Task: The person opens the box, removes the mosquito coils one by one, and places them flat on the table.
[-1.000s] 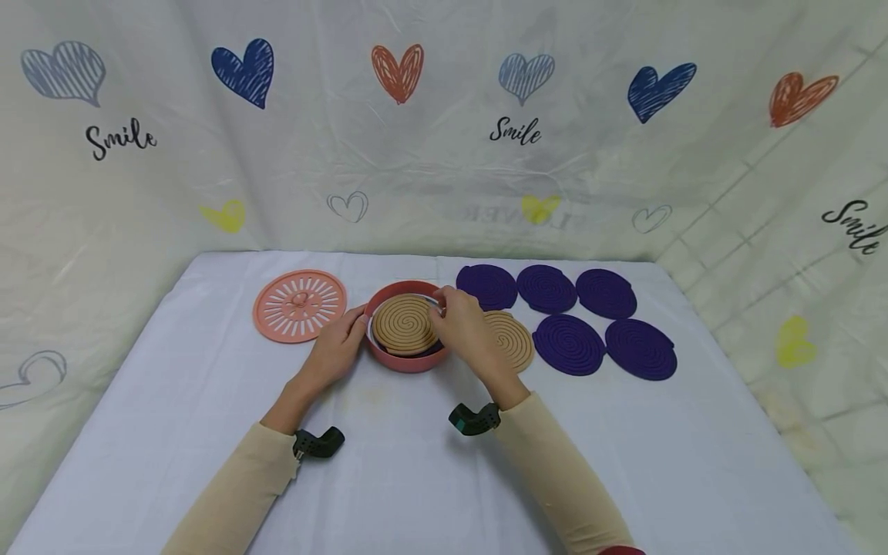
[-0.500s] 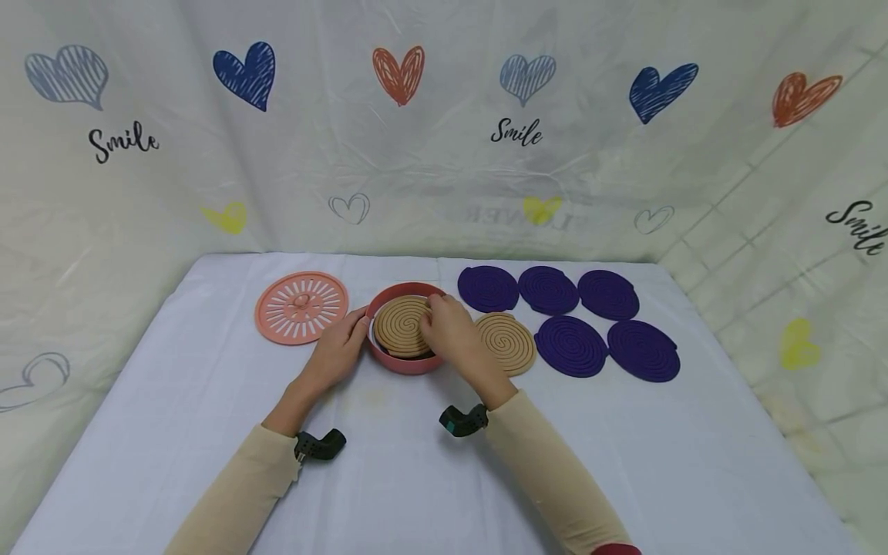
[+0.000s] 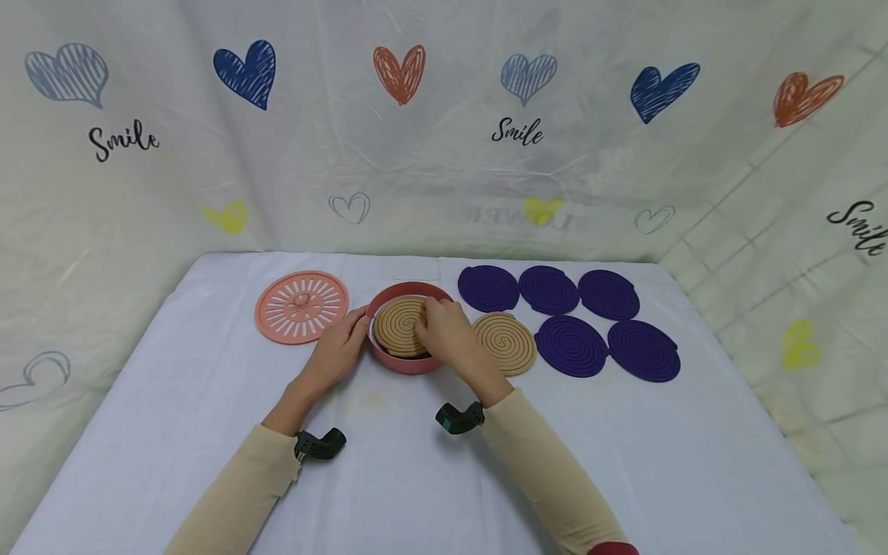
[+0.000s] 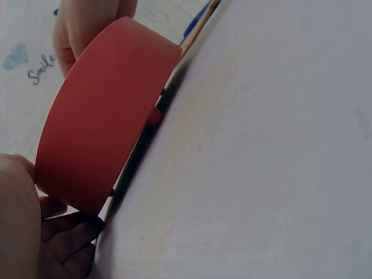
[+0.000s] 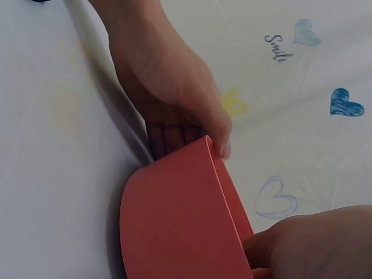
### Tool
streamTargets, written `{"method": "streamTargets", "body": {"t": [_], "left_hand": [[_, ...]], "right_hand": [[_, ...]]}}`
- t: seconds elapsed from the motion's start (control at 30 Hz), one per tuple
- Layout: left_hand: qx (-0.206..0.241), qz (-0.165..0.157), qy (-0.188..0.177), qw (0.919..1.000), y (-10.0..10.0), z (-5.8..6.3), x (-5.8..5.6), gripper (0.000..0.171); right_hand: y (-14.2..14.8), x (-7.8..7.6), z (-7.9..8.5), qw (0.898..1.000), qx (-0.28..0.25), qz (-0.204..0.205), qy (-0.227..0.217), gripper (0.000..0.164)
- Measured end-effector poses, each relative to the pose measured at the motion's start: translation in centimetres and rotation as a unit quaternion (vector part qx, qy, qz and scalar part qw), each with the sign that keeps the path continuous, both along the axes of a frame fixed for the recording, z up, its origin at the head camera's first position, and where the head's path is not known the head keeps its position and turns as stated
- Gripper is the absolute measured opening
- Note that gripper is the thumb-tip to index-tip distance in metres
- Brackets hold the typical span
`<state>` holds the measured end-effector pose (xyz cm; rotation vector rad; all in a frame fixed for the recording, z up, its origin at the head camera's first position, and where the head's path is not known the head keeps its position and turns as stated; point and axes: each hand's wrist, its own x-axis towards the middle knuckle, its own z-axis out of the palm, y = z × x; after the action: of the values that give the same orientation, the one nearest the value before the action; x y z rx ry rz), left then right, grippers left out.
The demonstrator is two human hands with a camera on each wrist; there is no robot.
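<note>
A round red mosquito coil case [image 3: 409, 367] stands on the white tabletop with a tan mosquito coil [image 3: 397, 327] inside it. My left hand [image 3: 338, 348] grips the case's left side; in the right wrist view that hand's thumb [image 5: 225, 148] hooks over the rim, with the fingers against the outer wall. From the right, my right hand [image 3: 454, 335] reaches over the rim, bent fingers on the right part of the tan coil. The case wall hides its fingertips in the right wrist view, so I cannot tell whether they pinch the coil.
A salmon slotted lid [image 3: 301, 307] lies left of the case. Another tan coil [image 3: 506, 344] lies beside my right wrist. Several purple coils, such as the nearest purple coil [image 3: 570, 346], are spread in two rows to the right. A printed curtain [image 3: 444, 154] hangs behind the table.
My right hand has shifted left from the case's right rim onto the tan coil. The coil now covers more of the dark purple beneath it. My left hand keeps its grip.
</note>
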<state>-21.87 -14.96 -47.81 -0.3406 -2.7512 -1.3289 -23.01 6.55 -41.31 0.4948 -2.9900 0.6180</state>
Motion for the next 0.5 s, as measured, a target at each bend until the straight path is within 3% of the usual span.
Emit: {"method": "streamTargets", "body": {"t": [0.2, 0.5], "left_hand": [[0.005, -0.002, 0.007, 1.0, -0.02, 0.01, -0.04, 0.049], [0.005, -0.007, 0.011, 0.9999, -0.12, -0.1, -0.14, 0.05]], "right_hand": [[-0.12, 0.06, -0.1, 1.0, -0.005, 0.004, -0.005, 0.014], [0.02, 0.19, -0.09, 0.999, -0.05, -0.002, -0.004, 0.027]]}}
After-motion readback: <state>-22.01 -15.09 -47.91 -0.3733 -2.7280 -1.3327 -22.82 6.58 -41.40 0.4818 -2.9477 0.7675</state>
